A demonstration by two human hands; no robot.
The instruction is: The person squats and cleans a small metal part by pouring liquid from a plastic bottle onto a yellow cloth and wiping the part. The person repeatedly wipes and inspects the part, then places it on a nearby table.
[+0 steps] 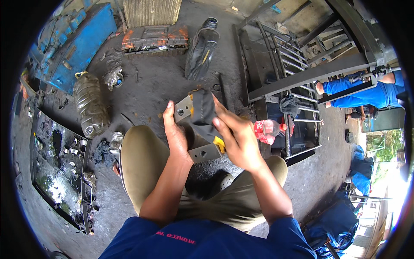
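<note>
Holds a grey metal part [207,154] up in front of the body, above the gap between two bent knees in khaki trousers [142,162], well apart from the floor [146,95] below. Supports its left side with the left hand [176,136], half curled, one digit pointing up along the edge (cannot tell how the hidden fingers lie underneath). Presses a black cloth [202,110] with yellow patches onto the same part with the right hand [237,140], fingers bent over the fabric and closed on it. Can see round holes in both exposed ends of the metal, upper left and lower; cannot make out the middle under the cloth.

Just right of the right hand, a clear bottle [269,130] with a red label and red cap, tilted, near a barred metal rack [297,86]. Ahead on the floor, a tall black container [202,54] beside an orange and black case [155,38]. Farther left, a blue metal cabinet [82,47] and a large ribbed plastic bottle [91,103]. Nearer on the left, a dark, glossy tray [45,149] carrying small metal pieces. Far right, beyond the rack, another person [366,95] in blue clothing.
</note>
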